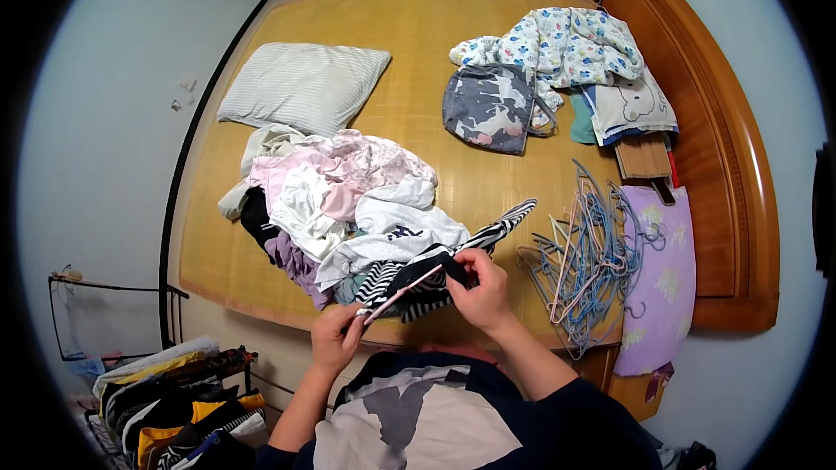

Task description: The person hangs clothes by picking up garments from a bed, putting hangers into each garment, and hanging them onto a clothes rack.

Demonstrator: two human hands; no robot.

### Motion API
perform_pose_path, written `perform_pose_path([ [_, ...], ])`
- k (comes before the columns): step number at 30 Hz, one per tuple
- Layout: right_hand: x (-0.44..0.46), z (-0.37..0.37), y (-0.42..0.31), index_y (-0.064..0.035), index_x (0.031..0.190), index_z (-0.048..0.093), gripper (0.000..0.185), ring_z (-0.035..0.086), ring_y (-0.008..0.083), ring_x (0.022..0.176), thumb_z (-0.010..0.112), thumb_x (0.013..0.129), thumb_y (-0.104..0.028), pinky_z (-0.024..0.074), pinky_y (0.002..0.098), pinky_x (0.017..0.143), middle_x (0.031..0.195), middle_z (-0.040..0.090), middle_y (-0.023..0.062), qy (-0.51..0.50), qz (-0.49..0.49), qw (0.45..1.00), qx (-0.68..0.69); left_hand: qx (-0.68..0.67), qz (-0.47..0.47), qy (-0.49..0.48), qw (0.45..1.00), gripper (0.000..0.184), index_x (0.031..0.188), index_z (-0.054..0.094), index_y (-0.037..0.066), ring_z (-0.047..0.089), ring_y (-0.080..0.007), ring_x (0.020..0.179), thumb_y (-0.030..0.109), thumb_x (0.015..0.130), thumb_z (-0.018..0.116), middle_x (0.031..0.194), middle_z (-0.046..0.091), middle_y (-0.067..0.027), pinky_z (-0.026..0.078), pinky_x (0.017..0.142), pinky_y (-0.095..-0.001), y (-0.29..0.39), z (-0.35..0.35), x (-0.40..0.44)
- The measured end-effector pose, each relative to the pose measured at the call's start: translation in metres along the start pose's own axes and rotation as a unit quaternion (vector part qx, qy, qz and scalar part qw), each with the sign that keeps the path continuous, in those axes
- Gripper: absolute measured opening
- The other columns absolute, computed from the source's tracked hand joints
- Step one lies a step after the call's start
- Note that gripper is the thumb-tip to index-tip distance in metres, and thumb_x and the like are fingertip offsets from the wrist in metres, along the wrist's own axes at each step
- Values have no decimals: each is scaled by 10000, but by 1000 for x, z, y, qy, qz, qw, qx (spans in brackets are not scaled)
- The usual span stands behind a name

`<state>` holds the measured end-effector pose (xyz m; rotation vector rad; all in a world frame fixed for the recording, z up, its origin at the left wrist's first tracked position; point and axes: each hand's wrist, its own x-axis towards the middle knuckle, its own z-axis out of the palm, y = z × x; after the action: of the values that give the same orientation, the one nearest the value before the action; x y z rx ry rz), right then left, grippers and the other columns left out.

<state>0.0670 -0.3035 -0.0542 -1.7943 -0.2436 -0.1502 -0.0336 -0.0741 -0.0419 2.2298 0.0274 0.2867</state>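
Observation:
A black-and-white striped garment (427, 273) lies at the near edge of the bed, with a light pink hanger (403, 293) across it. My left hand (335, 337) is closed on the lower left end of the hanger, by the garment's edge. At the garment's dark part, my right hand (479, 287) pinches black cloth near the hanger's other end. Just beyond both hands, a white-grey shirt with a dark print (418, 224) rests on the heap of clothes (305, 209).
A tangled pile of hangers (583, 265) lies right of my hands, beside a purple pillow (657, 270). Farther off are a striped pillow (305, 85), a grey bag (490, 108) and a patterned blanket (566, 45). Clothes hang on a rack (174, 400) at lower left.

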Motion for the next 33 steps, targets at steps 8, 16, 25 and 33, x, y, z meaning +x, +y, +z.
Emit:
perform_pose_path([
  [8,56,-37,-56,-144,954,687,385,543,262,902,739,573,-139,385,370,776,987,568,32,-68,-327,920,-203,-20,13,85,996,72,710,648,3,499,-173,484,42,689,705,571,553,-67,357,457,-274,5,-42,5],
  [16,144,-43,-103,-50,1040,623,323,560,262,759,699,739,-138,416,343,700,831,597,92,-146,-398,896,-132,-149,-123,260,946,81,786,650,-29,545,-76,656,44,812,672,714,623,-20,432,612,-209,44,-99,20],
  [25,109,1,-179,-77,904,654,210,542,224,588,653,696,-50,402,337,521,671,547,48,-142,-536,821,-135,-72,32,235,969,101,841,664,-29,563,-100,666,72,833,666,740,634,-52,442,617,-223,86,-157,5],
  [33,111,17,-284,-12,925,665,191,614,238,651,658,745,49,475,306,567,750,633,126,40,-593,798,-102,185,234,345,890,177,961,647,13,551,-247,670,23,785,666,748,597,-108,440,604,-306,140,-248,18],
])
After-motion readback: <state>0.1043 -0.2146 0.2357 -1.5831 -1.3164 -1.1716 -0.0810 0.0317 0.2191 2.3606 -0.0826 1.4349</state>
